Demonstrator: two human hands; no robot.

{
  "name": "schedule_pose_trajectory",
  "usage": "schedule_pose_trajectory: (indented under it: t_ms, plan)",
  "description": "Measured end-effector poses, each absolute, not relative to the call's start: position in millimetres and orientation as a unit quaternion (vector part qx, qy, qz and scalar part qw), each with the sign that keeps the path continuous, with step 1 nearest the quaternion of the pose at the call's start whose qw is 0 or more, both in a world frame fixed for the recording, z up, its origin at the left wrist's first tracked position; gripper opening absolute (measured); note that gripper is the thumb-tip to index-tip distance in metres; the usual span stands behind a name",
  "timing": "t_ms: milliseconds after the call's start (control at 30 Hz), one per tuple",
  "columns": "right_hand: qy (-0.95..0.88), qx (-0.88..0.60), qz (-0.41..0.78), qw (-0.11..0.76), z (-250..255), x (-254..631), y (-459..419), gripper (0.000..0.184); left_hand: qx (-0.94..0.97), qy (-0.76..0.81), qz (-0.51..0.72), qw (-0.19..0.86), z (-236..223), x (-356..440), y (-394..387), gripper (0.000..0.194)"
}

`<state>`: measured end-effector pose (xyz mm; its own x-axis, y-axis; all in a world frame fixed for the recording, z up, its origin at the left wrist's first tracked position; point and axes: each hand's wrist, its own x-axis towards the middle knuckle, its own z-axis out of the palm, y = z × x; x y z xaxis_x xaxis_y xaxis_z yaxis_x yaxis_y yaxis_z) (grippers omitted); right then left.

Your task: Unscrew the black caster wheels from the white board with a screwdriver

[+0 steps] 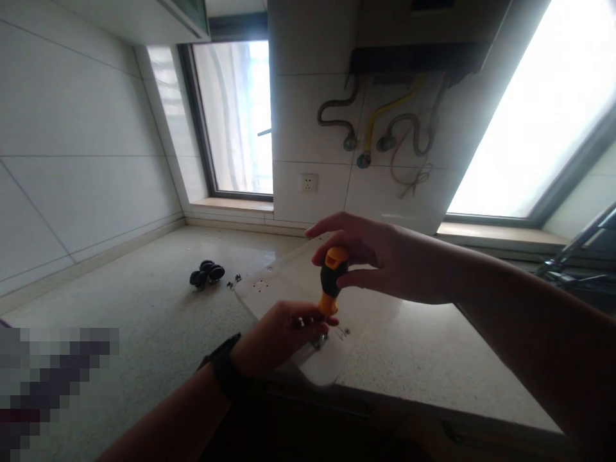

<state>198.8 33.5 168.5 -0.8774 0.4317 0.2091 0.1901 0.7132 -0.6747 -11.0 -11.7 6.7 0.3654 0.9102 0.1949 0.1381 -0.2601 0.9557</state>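
A screwdriver (331, 282) with a black and orange handle stands nearly upright over a white panel (289, 282) on the countertop. My right hand (370, 253) grips its handle between thumb and fingers, with the index finger stretched out. Lower down, my left hand (283, 333) pinches around the shaft just below the handle; its tip is hidden by the fingers. A small metal fitting (319, 341) lies on the panel beneath my left fingertips. Holes and a small round piece of hardware (347, 332) show on the panel nearby.
Several black caster wheels (206, 274) sit to the left of the panel, with small screws (234, 280) beside them. The countertop (158, 308) ends at a front edge above dark cabinets. Pipes (368, 122) and a socket (308, 183) are on the back wall. A metal rack (582, 244) stands far right.
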Motion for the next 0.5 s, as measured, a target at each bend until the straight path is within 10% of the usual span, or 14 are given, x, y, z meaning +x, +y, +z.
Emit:
schedule_pose_trajectory:
  t_ms: [500]
  plan:
    - [-0.883, -0.384, 0.082, 0.257, 161, 180, 15, 0.050, 0.614, 0.484, 0.467, 0.413, 8, 1, -15, 0.024]
